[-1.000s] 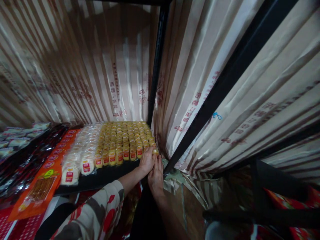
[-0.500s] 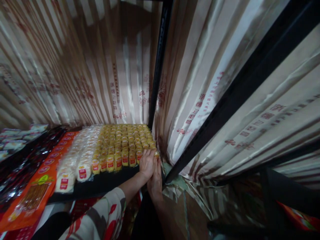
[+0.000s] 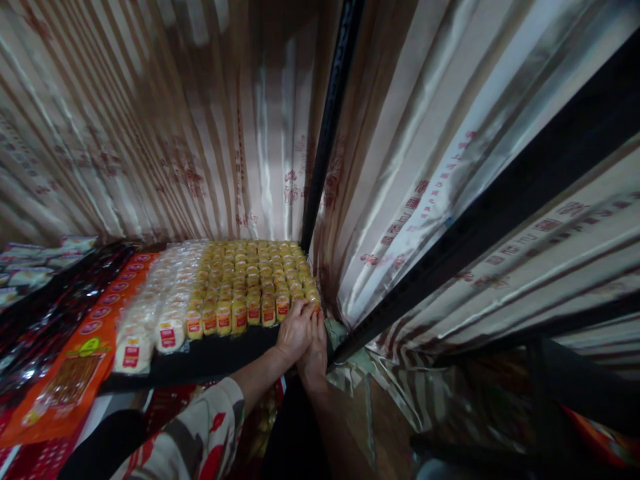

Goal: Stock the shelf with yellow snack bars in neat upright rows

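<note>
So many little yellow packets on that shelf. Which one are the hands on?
The yellow packet at the block's front right corner, nearest the black post. The left hand and right hand meet there; the other packets lie further left or back.

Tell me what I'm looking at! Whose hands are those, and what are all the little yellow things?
This picture comes from a camera worn on a person's head, looking down, so you see what they see. The two hands are their own: the left hand, with the patterned sleeve, and the right hand beside it. Both touch the front right corner of rows of small yellow packets on a black shelf. I cannot tell whether they grip one. Left of those lie white packets and orange packets. Behind hangs a shiny striped curtain with a black pole.
</note>
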Demonstrator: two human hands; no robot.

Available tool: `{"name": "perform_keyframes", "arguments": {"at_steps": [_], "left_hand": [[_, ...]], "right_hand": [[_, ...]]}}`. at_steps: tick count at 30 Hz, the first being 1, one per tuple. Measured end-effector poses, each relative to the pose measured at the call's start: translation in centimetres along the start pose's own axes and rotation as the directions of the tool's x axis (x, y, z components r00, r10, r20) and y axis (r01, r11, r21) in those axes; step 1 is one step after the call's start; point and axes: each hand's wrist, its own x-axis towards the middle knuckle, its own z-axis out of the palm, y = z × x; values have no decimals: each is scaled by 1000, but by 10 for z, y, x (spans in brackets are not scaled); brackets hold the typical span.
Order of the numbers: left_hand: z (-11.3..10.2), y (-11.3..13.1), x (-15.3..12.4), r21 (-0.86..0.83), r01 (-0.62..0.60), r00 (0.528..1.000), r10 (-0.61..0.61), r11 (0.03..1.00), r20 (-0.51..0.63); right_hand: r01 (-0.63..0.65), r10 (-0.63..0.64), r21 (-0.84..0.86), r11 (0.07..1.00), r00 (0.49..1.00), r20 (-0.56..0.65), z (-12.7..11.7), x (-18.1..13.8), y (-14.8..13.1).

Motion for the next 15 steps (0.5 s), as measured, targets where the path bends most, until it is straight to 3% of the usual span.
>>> {"name": "perform_keyframes", "arguments": {"at_steps": [8, 15], "left_hand": [[-5, 4, -8, -15, 4, 1000, -4, 1000, -13], [3, -4, -19, -19, 53, 998, -52, 998, 22]], "right_hand": [[-122, 127, 51, 991, 986, -106, -2, 1, 10], [-117, 118, 12, 993, 984, -132, 4, -3, 15]]}}
